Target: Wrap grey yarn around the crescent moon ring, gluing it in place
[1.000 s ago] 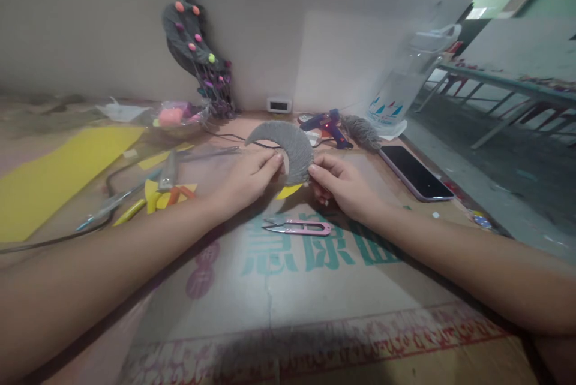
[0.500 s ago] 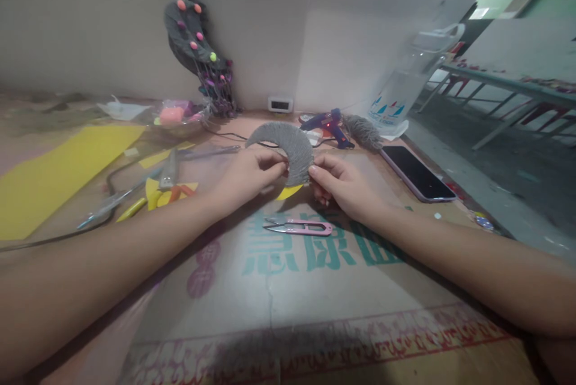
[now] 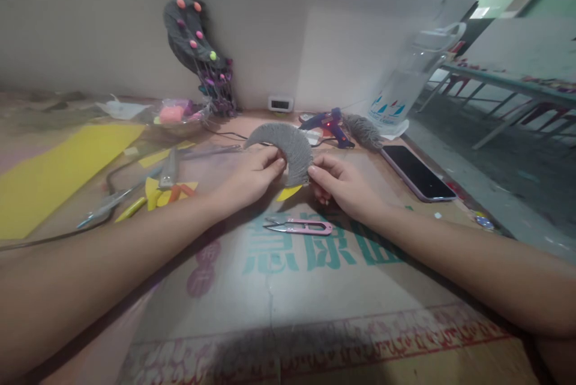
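Observation:
Between my hands is a crescent moon wrapped in grey yarn (image 3: 294,148), its lower end showing a bare yellow tip (image 3: 289,193). My left hand (image 3: 258,172) pinches the inner curve of the crescent with thumb and fingers. On the outer edge, low down, my right hand (image 3: 335,181) closes thumb and fingertips; whether a yarn end lies in that pinch is too small to see. Pink thread snips (image 3: 310,226) lie on the printed cardboard (image 3: 225,313) just below the crescent.
Behind the crescent stand a blue glue gun (image 3: 330,124), a grey yarn bundle (image 3: 363,132) and a water bottle (image 3: 398,85). A phone (image 3: 418,174) lies at right. Yellow sheet (image 3: 58,175), a utility knife (image 3: 168,169) and a bowl of pompoms (image 3: 180,115) are at left. A decorated crescent (image 3: 191,37) hangs on the wall.
My left hand has shifted slightly left along the crescent's inner edge, and the crescent has tilted a little. My right hand has hardly moved.

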{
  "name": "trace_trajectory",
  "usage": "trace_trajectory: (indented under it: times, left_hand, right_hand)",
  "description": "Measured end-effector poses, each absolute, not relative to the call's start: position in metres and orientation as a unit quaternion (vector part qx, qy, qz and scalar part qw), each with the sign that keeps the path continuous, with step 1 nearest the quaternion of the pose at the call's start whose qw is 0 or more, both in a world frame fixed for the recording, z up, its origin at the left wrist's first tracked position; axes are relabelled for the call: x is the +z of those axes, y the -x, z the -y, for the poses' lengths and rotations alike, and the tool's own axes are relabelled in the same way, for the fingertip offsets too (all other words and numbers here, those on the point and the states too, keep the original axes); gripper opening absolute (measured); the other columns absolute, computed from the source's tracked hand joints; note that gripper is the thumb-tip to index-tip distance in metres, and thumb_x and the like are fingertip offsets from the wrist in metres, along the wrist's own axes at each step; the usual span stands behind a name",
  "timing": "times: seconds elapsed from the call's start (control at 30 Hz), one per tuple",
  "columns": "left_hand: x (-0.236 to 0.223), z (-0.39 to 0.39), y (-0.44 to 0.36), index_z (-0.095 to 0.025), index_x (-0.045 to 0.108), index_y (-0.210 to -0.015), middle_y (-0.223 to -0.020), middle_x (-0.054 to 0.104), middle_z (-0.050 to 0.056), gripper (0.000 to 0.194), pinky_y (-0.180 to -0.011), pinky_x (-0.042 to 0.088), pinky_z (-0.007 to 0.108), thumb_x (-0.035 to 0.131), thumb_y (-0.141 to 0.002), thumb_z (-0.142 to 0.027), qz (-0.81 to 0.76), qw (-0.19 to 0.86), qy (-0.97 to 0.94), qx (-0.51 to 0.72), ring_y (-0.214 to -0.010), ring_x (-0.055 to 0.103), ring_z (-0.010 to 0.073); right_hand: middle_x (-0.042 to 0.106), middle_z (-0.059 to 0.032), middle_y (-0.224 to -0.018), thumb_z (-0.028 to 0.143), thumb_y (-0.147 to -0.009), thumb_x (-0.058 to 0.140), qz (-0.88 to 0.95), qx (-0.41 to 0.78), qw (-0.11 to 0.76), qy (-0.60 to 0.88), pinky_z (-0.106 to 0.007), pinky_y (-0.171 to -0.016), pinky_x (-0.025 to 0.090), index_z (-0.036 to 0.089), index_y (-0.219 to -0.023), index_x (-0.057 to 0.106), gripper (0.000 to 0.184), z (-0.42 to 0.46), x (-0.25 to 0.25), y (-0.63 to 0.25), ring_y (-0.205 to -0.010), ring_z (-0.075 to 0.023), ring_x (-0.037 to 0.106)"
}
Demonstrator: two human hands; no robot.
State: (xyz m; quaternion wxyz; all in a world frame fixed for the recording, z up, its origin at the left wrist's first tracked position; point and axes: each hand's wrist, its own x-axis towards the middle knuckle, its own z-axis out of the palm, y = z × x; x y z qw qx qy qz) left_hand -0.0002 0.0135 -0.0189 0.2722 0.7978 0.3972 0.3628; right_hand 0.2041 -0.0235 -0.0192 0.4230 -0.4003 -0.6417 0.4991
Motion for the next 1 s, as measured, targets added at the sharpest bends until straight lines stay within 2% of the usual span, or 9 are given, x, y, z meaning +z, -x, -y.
trace_trajectory:
  times: [0.17, 0.23, 0.4, 0.47, 0.53, 0.67, 0.77, 0.87, 1.0]
  left_hand:
    - [-0.017, -0.012, -0.002, -0.022, 0.049, -0.062, -0.07, 0.055, 0.002, 0.041, -0.075, 0.046, 0.034, 0.036, -0.098, -0.036, -0.392, 0.248, -0.808, 0.363, -0.074, 0.055, 0.0193]
    - [-0.016, -0.011, -0.002, -0.022, 0.049, -0.06, -0.068, 0.056, 0.002, 0.04, -0.077, 0.046, 0.033, 0.037, -0.096, -0.035, -0.387, 0.251, -0.811, 0.359, -0.076, 0.056, 0.0194]
    - [-0.01, -0.011, 0.0, -0.02, 0.061, -0.072, -0.08, 0.066, 0.002, 0.014, -0.081, 0.046, 0.033, 0.052, -0.081, -0.027, -0.4, 0.235, -0.814, 0.35, -0.086, 0.06, 0.021]
    - [-0.007, -0.01, 0.0, -0.02, 0.061, -0.068, -0.074, 0.065, 0.002, 0.021, -0.08, 0.047, 0.032, 0.05, -0.083, -0.031, -0.39, 0.262, -0.809, 0.353, -0.083, 0.06, 0.0203]
    - [-0.006, -0.01, 0.0, -0.02, 0.057, -0.06, -0.064, 0.06, 0.001, 0.035, -0.07, 0.046, 0.03, 0.05, -0.087, -0.041, -0.393, 0.297, -0.797, 0.35, -0.071, 0.058, 0.0181]
    - [-0.008, -0.007, -0.001, -0.02, 0.052, -0.055, -0.054, 0.051, -0.001, 0.046, -0.052, 0.036, 0.028, 0.056, -0.087, -0.053, -0.441, 0.326, -0.766, 0.334, -0.054, 0.048, 0.0141]
    - [-0.008, -0.006, -0.001, -0.019, 0.053, -0.055, -0.055, 0.053, 0.0, 0.047, -0.053, 0.035, 0.027, 0.056, -0.088, -0.052, -0.454, 0.291, -0.767, 0.347, -0.056, 0.049, 0.0143]
    - [-0.009, -0.007, 0.0, -0.019, 0.057, -0.059, -0.058, 0.057, 0.001, 0.045, -0.056, 0.037, 0.028, 0.054, -0.089, -0.053, -0.47, 0.253, -0.767, 0.356, -0.061, 0.053, 0.0162]
    - [-0.011, -0.009, 0.001, -0.018, 0.06, -0.064, -0.061, 0.059, 0.002, 0.047, -0.057, 0.039, 0.028, 0.052, -0.089, -0.056, -0.477, 0.247, -0.762, 0.362, -0.065, 0.055, 0.0177]
  right_hand:
    - [0.049, 0.0098, -0.052, 0.045, -0.09, 0.064, 0.641, 0.499, 0.424, 0.4, -0.019, -0.042, 0.035, 0.022, -0.085, 0.05, 0.028, 0.024, -0.019, -0.205, -0.042, -0.0069, 0.041]
    - [0.048, 0.0097, -0.052, 0.044, -0.091, 0.064, 0.644, 0.496, 0.424, 0.399, -0.018, -0.042, 0.034, 0.021, -0.085, 0.05, 0.027, 0.024, -0.019, -0.205, -0.043, -0.0067, 0.041]
    - [0.047, 0.0099, -0.052, 0.043, -0.092, 0.062, 0.652, 0.489, 0.422, 0.397, -0.019, -0.042, 0.033, 0.021, -0.086, 0.051, 0.025, 0.023, -0.02, -0.204, -0.043, -0.007, 0.04]
    - [0.046, 0.0102, -0.051, 0.044, -0.092, 0.063, 0.657, 0.488, 0.42, 0.393, -0.02, -0.042, 0.033, 0.021, -0.086, 0.052, 0.026, 0.022, -0.02, -0.204, -0.043, -0.0072, 0.04]
    - [0.046, 0.0101, -0.05, 0.047, -0.091, 0.065, 0.66, 0.489, 0.416, 0.39, -0.02, -0.042, 0.032, 0.021, -0.087, 0.053, 0.029, 0.022, -0.021, -0.203, -0.043, -0.0073, 0.04]
    - [0.045, 0.0091, -0.053, 0.054, -0.091, 0.063, 0.665, 0.487, 0.415, 0.386, -0.022, -0.042, 0.031, 0.021, -0.083, 0.054, 0.036, 0.023, -0.021, -0.203, -0.044, -0.0075, 0.039]
    - [0.049, 0.0074, -0.059, 0.054, -0.091, 0.062, 0.667, 0.481, 0.415, 0.389, -0.023, -0.043, 0.033, 0.02, -0.089, 0.058, 0.034, 0.023, -0.021, -0.204, -0.047, -0.0081, 0.041]
    - [0.055, 0.0059, -0.066, 0.043, -0.085, 0.071, 0.682, 0.462, 0.387, 0.414, -0.023, -0.045, 0.033, 0.019, -0.099, 0.062, 0.03, 0.021, -0.022, -0.204, -0.05, -0.0086, 0.043]
    - [0.056, 0.0047, -0.067, 0.039, -0.083, 0.072, 0.699, 0.431, 0.372, 0.433, -0.023, -0.047, 0.033, 0.018, -0.097, 0.064, 0.026, 0.019, -0.025, -0.204, -0.053, -0.0094, 0.044]
